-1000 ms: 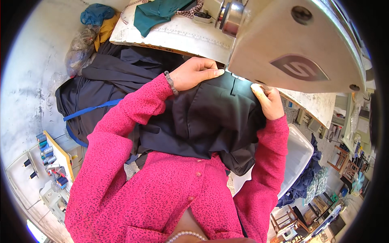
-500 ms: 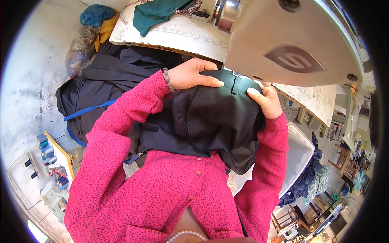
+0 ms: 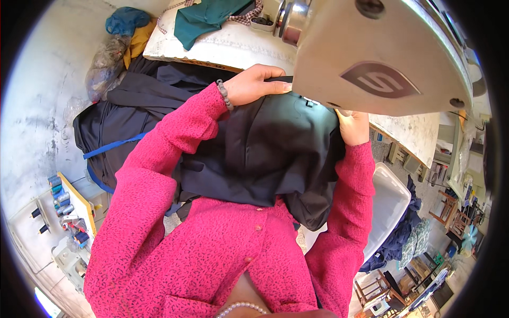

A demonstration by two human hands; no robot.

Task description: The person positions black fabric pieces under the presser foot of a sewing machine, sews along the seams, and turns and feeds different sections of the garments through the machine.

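A dark garment (image 3: 265, 148) hangs from the sewing table's edge down over my lap, its upper edge under the head of a sewing machine (image 3: 371, 58). My left hand (image 3: 260, 85) pinches the garment's top edge between thumb and fingers, just left of the machine head. At the right side of the same edge, my right hand (image 3: 353, 127) is partly hidden by the machine; its fingertips cannot be seen. The lit cloth near the metal presser foot (image 3: 309, 101) looks greenish. The needle is hidden behind the machine head.
More dark fabric with a blue strip (image 3: 114, 147) is heaped at the left. A green cloth (image 3: 204, 24) lies on the white tabletop (image 3: 233, 45). A white plastic bin (image 3: 389, 206) stands at my right. Thread spools (image 3: 62, 199) are at far left.
The garment's top edge has moved forward under the machine head, and the dark slit near the foot no longer shows. Both hands moved forward; my right hand is now more covered by the machine.
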